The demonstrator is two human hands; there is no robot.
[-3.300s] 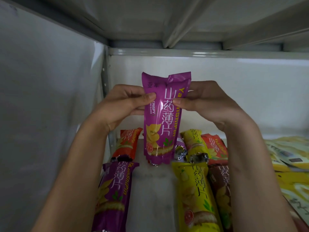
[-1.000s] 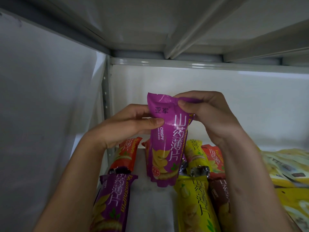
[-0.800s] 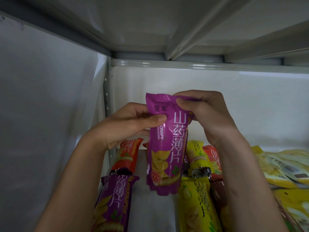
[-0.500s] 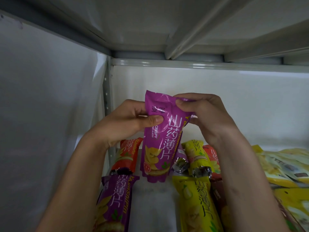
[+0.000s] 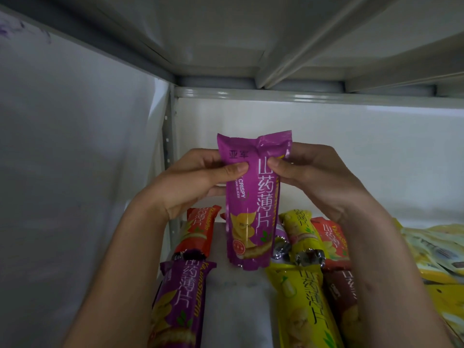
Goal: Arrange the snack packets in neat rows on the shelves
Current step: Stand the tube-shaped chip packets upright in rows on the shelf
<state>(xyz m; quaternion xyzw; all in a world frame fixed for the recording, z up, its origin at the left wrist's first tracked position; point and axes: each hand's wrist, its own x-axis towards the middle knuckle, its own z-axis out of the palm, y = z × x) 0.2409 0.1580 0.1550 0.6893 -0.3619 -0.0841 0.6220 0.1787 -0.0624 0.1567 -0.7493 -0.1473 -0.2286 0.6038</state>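
The shelf fills most of the frame: a white floor in the lower centre, a pale side wall at the left, a white back wall behind, and the grey underside of the upper shelf across the top. A perforated metal post stands in the back left corner.

In the centre of the frame two hands hold up one purple packet, upright, with its printed front toward the camera. Its bottom edge hangs above the bare strip of the shelf floor, and I cannot tell if it touches anything. The left hand grips the packet's upper left edge, with the thumb pressed on the front and the other fingers curled behind. The right hand pinches the upper right edge in the same way, thumb in front.

Other packets lie on the shelf floor. At the lower left a second purple packet lies lengthwise, and behind it a red packet. At the lower centre right a yellow packet lies beside a brown packet. Behind these are a smaller yellow packet and another red packet. At the right edge of the frame lies a loose pile of flat yellow packets.
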